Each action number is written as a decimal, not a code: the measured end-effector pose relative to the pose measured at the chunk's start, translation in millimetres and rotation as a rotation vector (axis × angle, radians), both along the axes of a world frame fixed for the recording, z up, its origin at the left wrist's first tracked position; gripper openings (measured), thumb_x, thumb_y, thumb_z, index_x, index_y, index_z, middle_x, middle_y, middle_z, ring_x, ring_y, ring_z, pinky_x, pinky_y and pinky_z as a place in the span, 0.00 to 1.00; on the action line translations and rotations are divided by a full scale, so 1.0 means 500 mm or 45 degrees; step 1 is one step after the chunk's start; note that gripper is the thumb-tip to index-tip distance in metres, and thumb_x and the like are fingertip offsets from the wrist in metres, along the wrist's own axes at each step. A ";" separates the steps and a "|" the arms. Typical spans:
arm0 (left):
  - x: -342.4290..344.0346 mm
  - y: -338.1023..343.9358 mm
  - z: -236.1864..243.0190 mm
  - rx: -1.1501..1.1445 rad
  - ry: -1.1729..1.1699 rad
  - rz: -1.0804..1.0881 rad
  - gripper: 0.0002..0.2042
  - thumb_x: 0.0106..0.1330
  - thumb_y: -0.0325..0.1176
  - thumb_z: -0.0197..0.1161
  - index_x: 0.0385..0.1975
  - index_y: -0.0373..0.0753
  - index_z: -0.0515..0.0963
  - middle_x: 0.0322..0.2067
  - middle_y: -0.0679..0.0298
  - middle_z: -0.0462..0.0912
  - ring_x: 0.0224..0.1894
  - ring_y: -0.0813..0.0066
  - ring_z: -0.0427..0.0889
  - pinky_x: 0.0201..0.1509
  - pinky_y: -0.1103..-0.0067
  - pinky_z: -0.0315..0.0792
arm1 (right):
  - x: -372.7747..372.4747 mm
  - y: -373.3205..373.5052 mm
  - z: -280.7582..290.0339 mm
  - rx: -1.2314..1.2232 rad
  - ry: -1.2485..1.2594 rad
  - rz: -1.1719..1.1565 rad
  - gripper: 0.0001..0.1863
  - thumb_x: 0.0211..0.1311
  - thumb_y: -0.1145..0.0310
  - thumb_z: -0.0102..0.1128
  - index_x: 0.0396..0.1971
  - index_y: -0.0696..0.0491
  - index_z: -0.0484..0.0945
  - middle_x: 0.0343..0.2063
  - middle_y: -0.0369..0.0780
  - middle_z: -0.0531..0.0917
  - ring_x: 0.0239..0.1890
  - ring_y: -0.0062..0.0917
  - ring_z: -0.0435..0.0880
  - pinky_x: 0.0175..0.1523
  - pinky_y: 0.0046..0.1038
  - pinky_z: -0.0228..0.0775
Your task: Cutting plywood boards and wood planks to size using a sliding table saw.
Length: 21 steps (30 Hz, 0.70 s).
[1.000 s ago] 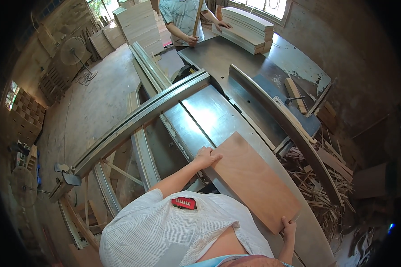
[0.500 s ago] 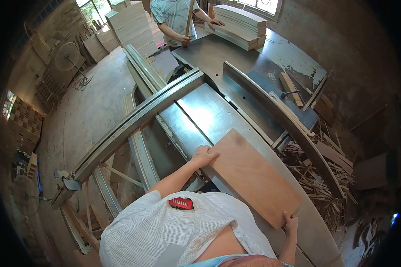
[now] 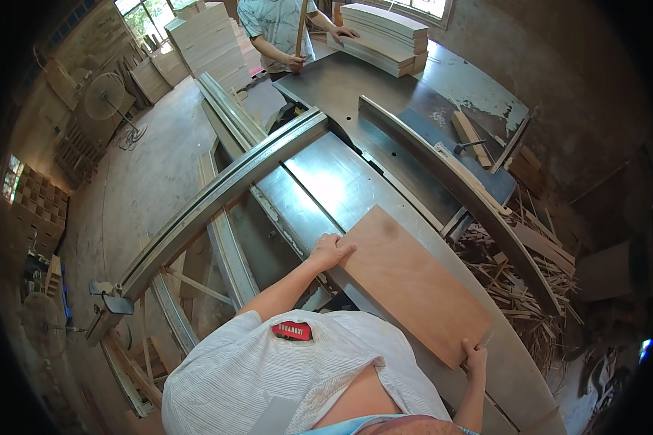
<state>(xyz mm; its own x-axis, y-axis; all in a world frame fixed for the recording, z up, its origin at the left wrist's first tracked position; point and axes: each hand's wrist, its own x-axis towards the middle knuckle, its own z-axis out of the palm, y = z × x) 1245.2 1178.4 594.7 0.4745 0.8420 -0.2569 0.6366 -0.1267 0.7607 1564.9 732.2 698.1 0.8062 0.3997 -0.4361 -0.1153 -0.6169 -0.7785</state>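
A flat reddish-brown wooden board (image 3: 412, 281) lies on the grey metal table of a large saw (image 3: 319, 174). My left hand (image 3: 329, 251) presses on the board's left edge near its far corner. My right hand (image 3: 475, 357) grips the board's near right corner. The board points away from me along the table, beside a long metal fence (image 3: 442, 174).
At the far end of the table a person in a light shirt (image 3: 276, 29) stands by a stack of pale boards (image 3: 384, 29). Wood offcuts (image 3: 519, 283) pile up to the right of the saw. A long sliding rail (image 3: 210, 196) runs to the left.
The board and both my hands have slid slightly forward along the table. The person at the far end has shifted a hand on the stack.
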 end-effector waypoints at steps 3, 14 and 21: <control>0.001 0.000 0.004 -0.041 -0.009 -0.010 0.36 0.60 0.64 0.63 0.50 0.32 0.80 0.51 0.44 0.78 0.58 0.48 0.74 0.64 0.63 0.68 | -0.002 0.002 0.005 -0.042 -0.010 0.001 0.28 0.58 0.57 0.72 0.45 0.69 0.78 0.34 0.45 0.85 0.29 0.29 0.85 0.31 0.30 0.77; 0.001 -0.006 -0.018 -0.039 -0.041 0.007 0.36 0.61 0.64 0.62 0.51 0.31 0.79 0.51 0.44 0.78 0.57 0.49 0.74 0.64 0.63 0.68 | 0.006 -0.003 -0.006 -0.067 -0.046 0.008 0.29 0.58 0.55 0.72 0.44 0.68 0.79 0.34 0.45 0.85 0.30 0.30 0.86 0.32 0.31 0.79; -0.095 -0.083 0.020 -0.281 -0.272 0.226 0.29 0.66 0.57 0.64 0.45 0.30 0.78 0.38 0.53 0.84 0.37 0.63 0.83 0.44 0.70 0.78 | 0.022 -0.011 -0.022 -0.157 -0.057 -0.032 0.24 0.59 0.55 0.71 0.41 0.62 0.81 0.27 0.38 0.82 0.23 0.21 0.80 0.24 0.27 0.71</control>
<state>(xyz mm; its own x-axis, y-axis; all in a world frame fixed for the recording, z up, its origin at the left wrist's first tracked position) 1197.8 1137.1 604.9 0.3885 0.8513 -0.3526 0.4574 0.1540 0.8758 1576.1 726.6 687.3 0.8354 0.3243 -0.4439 -0.0987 -0.7059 -0.7014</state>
